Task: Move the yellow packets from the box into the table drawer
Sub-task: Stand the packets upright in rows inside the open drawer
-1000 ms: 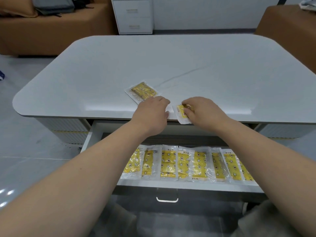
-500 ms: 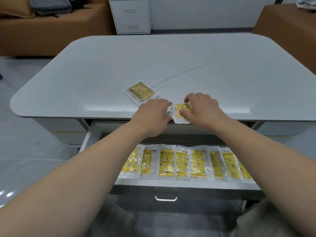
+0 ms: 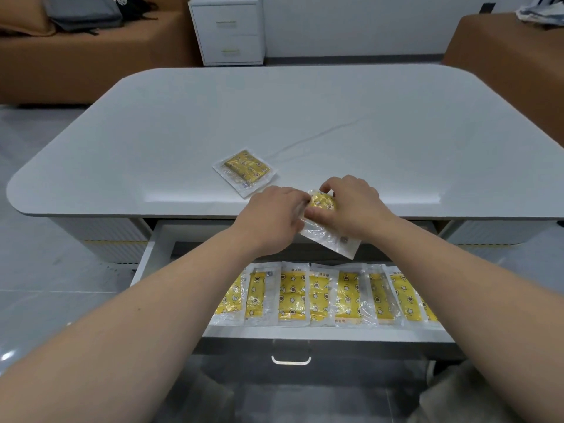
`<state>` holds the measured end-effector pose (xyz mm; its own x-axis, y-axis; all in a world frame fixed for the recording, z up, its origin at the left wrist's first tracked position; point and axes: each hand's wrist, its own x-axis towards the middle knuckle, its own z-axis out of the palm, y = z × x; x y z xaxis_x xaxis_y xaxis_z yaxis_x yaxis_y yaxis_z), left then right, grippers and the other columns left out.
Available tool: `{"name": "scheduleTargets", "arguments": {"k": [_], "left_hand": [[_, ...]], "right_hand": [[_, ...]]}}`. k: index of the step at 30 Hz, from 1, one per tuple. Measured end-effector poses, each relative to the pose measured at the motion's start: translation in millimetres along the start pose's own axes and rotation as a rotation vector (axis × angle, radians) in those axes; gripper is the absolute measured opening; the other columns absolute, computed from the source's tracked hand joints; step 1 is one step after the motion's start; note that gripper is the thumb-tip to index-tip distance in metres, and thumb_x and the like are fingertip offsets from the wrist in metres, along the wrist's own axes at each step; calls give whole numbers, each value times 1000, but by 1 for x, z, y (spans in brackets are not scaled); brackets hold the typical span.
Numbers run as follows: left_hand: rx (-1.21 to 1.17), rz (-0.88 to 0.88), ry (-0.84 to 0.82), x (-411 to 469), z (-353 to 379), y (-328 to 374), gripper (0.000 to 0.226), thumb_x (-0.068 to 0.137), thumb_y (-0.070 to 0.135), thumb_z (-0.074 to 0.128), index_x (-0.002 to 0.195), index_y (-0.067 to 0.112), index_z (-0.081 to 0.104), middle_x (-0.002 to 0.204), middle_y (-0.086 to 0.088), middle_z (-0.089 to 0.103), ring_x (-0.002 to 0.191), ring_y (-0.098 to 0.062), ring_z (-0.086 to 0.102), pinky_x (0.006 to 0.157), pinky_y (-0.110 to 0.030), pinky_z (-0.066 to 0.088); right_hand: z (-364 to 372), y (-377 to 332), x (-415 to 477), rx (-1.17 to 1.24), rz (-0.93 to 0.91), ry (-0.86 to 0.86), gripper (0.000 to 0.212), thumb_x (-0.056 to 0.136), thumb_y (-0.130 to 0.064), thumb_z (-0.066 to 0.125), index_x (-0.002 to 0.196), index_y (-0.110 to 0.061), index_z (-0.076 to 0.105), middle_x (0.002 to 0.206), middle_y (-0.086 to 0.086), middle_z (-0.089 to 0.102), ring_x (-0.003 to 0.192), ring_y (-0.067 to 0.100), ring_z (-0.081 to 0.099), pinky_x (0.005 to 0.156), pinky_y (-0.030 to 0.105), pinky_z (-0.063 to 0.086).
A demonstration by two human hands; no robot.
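A yellow packet (image 3: 326,227) in clear wrap is held at the table's front edge, its lower end hanging over the open drawer (image 3: 320,331). My right hand (image 3: 351,206) pinches its upper part between fingers and thumb. My left hand (image 3: 271,218) grips its left edge. A second yellow packet (image 3: 245,170) lies flat on the white table (image 3: 274,117), just behind my left hand. Several yellow packets (image 3: 320,296) lie in a row inside the drawer. No box is in view.
The drawer's metal handle (image 3: 291,360) sits low at the front. Brown sofas (image 3: 76,53) stand at back left and a brown block (image 3: 506,65) at back right. A white cabinet (image 3: 227,29) stands behind the table.
The packet has lifted off the tabletop and tilted, its lower end now over the drawer. Both hands have closed on it and drawn slightly toward me.
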<state>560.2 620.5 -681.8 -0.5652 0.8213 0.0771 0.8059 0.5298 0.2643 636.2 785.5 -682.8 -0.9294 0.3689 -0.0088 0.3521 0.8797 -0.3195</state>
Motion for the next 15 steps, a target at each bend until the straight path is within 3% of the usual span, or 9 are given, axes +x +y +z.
{"name": "scheduleTargets", "arguments": {"k": [3,5,9,12,15], "left_hand": [[-249,-112,24,-1,-4,3,63,87,27,73,142,23,45,132,1,61,119,-21,57,97,-40,50],[-398,-194,66,0,-11,6,64,82,27,79,139,22,48,128,3,62,113,-17,60,95,-36,52],[-707,-409,115,-4,-27,3,46,78,24,85,118,21,63,104,6,71,90,-11,71,79,-33,61],[-970,-489,14,-16,-36,-6,34,82,16,82,114,16,69,100,-1,77,89,-19,75,84,-43,61],[-935,-557,-47,-30,-46,-19,27,84,13,79,110,18,72,96,-1,78,87,-20,75,85,-43,60]], "right_hand": [[-5,-6,-1,164,-5,15,37,89,-55,66,89,-19,61,83,-5,59,83,20,61,70,34,50],[-11,-10,-2,393,20,24,30,92,-45,68,87,-15,64,80,-1,64,74,17,63,61,30,50],[-21,-17,-7,868,83,-9,20,89,-23,77,100,-9,67,92,7,75,82,21,75,77,42,63],[-17,-24,-9,885,43,-56,24,90,-30,76,101,-11,65,91,5,76,82,19,75,76,44,63],[-3,-34,-9,642,-26,43,26,96,-46,63,99,-21,63,96,-6,70,89,13,67,74,29,55]]}}
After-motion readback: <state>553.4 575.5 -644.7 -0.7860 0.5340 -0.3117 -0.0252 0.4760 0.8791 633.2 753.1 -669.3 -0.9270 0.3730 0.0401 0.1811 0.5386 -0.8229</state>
